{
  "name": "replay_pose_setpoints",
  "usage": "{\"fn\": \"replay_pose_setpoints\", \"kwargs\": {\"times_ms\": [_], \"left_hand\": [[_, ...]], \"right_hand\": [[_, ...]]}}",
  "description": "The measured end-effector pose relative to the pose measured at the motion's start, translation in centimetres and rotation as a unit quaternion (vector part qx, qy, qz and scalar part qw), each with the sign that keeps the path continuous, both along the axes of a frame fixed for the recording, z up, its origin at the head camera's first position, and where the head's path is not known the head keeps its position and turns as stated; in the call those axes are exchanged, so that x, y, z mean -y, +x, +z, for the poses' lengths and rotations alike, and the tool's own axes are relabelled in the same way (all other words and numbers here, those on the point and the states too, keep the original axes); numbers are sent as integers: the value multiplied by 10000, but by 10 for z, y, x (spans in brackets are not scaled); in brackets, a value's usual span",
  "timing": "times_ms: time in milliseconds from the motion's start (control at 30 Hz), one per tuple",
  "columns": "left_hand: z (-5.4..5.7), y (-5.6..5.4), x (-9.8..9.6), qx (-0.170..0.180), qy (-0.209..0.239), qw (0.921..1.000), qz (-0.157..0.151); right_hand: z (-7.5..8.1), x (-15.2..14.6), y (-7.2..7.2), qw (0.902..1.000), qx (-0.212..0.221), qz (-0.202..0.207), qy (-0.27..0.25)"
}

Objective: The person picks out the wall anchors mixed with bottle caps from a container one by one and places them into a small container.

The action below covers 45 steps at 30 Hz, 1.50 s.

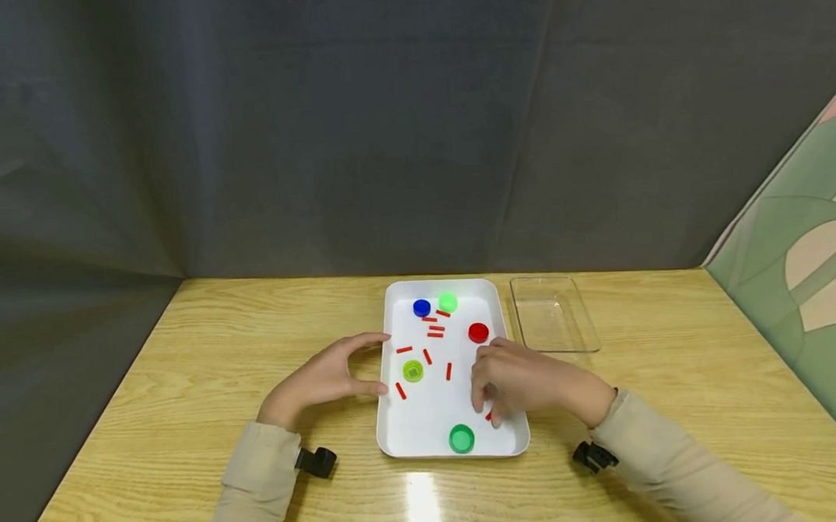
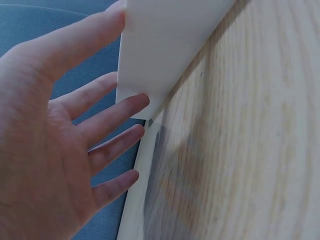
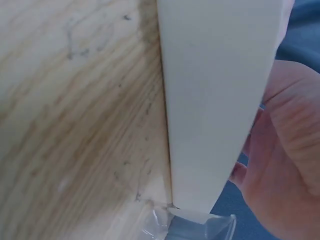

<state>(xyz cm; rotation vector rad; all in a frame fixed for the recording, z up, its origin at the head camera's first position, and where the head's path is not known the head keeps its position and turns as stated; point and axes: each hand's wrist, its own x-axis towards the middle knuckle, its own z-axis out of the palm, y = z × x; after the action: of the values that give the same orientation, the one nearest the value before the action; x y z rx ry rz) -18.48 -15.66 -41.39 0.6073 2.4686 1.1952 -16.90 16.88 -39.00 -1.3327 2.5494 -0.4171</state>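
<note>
A white tray [image 1: 425, 432] lies on the table with several short red sticks [image 1: 448, 371] scattered inside. Among them are a blue cap [image 1: 422, 308], a light green cap [image 1: 448, 302], a red cap [image 1: 479, 333], a yellow-green cap [image 1: 413, 371] and a green cap [image 1: 461, 439]. My left hand [image 1: 332, 374] is spread at the tray's left wall, thumb and fingertips near its rim. My right hand [image 1: 514, 377] reaches over the right wall. Its thumb and forefinger stand apart around a partly hidden red stick [image 1: 489, 416]. In the right wrist view, the tray wall hides these fingertips.
A clear plastic box [image 1: 553, 317] stands right of the tray on the wooden table [image 1: 253, 338]. Behind the table hangs a dark grey curtain [image 1: 385, 138]. A patterned panel [image 1: 818, 275] borders the right side.
</note>
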Motion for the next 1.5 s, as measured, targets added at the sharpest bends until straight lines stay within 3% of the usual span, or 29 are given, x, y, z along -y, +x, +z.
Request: {"fn": "replay_pose_setpoints", "kwargs": {"times_ms": [233,733,1067,1500], "left_hand": [[3,2,-1,33,22,10000,22],[0,2,0,156,221,9996,-19],[1,1,0,272,273,9993,-7],[1,0,-1,312,301,9991,-43]], "right_hand": [[-3,0,-1,10000,-22,-23,91],[-9,-4,-2,9994,-194,159,-248],[-10,-10,-4,9970,213,-74,-742],[-9,-10,-2,9949,41,-276,-972]]}}
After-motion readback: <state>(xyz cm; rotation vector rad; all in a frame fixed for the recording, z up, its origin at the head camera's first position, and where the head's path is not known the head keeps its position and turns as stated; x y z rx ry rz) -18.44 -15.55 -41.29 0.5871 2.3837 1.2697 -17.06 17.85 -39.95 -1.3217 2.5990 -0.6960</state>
